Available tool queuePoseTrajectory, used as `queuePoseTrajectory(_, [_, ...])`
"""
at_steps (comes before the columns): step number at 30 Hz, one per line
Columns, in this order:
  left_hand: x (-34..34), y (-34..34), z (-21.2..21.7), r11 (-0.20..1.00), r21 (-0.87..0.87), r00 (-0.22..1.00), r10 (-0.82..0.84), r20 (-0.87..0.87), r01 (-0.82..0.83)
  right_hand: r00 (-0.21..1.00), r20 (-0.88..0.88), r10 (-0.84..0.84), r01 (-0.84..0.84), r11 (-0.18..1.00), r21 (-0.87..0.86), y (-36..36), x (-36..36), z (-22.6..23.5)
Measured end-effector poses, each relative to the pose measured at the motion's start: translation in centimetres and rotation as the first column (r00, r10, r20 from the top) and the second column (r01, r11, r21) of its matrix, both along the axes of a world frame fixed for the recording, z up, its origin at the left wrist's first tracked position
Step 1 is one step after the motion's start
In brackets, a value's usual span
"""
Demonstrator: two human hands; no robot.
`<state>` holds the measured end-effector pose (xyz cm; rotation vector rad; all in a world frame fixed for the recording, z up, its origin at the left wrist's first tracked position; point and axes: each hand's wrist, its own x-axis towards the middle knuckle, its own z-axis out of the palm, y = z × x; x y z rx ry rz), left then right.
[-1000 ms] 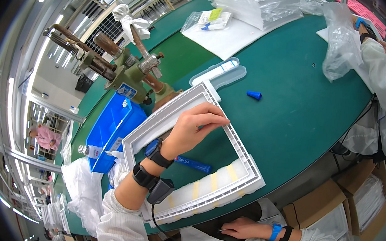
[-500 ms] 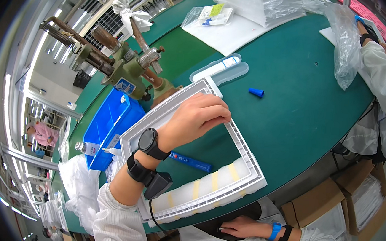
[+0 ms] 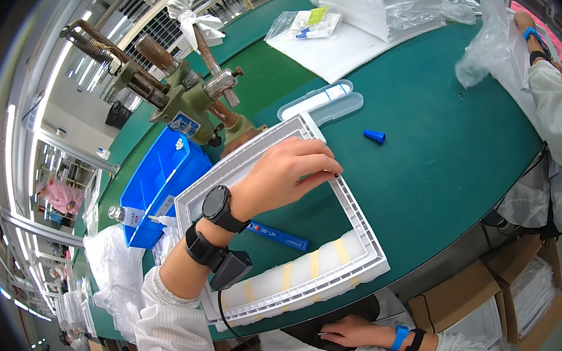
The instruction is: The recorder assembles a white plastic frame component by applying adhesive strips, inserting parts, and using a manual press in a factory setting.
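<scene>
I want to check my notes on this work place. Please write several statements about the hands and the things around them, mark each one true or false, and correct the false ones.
1. The left hand has its fingertips at the right side of the white frame. True.
2. Both hands are at the frame. False: the right hand lies near the person's lap.
3. The small blue cone lies outside the frame, on the green table. True.
4. No watch is visible. False: a round black watch is worn on the left wrist.
5. A blue bin stands left of the frame. True.
</scene>
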<state>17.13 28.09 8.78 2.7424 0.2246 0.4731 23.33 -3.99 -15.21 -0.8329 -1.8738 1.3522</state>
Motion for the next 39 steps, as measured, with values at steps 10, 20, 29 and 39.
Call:
queuePoseTrajectory(10, [0.7,0.9,0.6,0.965,-0.260,0.996,-0.038,-0.082,0.016,1.000,0.006,0.026,-0.026,0.999,-0.019,0.0,0.0,-0.5])
queuePoseTrajectory(20, [1.0,1.1,1.1,0.955,-0.297,0.984,-0.050,-0.173,-0.003,0.999,0.026,0.039,-0.038,0.998,-0.055,0.1,-0.1,-0.5])
queuePoseTrajectory(29, [1.5,1.4,1.2,0.973,-0.225,0.973,-0.094,-0.209,0.045,0.999,0.021,0.041,-0.040,0.998,-0.054,0.1,0.0,-0.3])
queuePoseTrajectory(39, [2.3,1.7,1.9,0.982,-0.143,0.946,-0.158,-0.282,0.121,0.999,0.021,0.040,-0.039,0.998,-0.054,0.1,0.0,-0.4])
